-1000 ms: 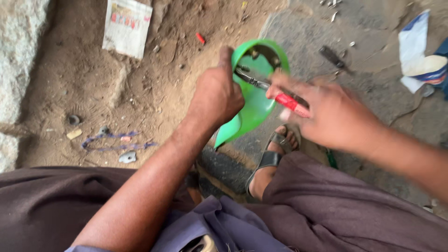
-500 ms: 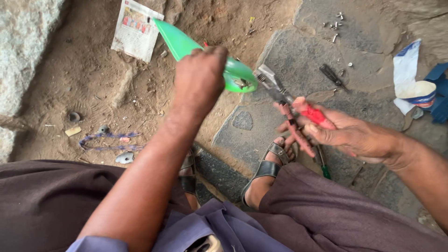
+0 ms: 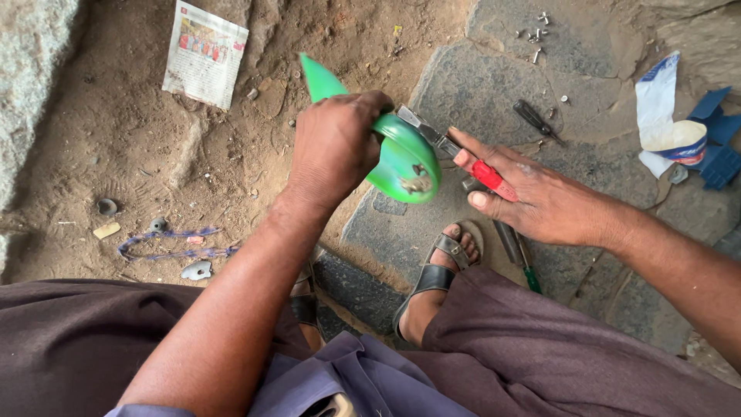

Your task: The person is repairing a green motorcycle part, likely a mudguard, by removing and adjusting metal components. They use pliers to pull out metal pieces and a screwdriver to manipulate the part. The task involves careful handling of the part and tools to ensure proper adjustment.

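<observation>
**Green plastic piece held up, pliers set against it**

We hold a curved green plastic piece [image 3: 401, 158] in our left hand [image 3: 336, 147], the grip closed tight around its middle. Its long axis runs on a slant: a narrow pointed end [image 3: 318, 77] rises up and away from us toward the sheet of printed paper [image 3: 204, 54] on the dirt, while the broad rounded end hangs lower, nearer our sandalled foot [image 3: 440, 270]. On that rounded face we see a small dull metal fitting [image 3: 417, 184].

Our right hand [image 3: 540, 202] lies just beside the green piece, fingers stretched out rather than curled, pressing a pair of red-handled metal pliers [image 3: 463, 158] between thumb and forefinger. The pliers point their metal nose up and toward the green piece, touching its rim; the red handle runs back under our palm.

Beyond the green piece, on the grey stone slab [image 3: 478, 85], lie a dark-handled screwdriver [image 3: 536, 120] and some scattered small screws [image 3: 536, 35]. A green-handled tool [image 3: 525, 266] lies beside our foot, below the right hand.
</observation>
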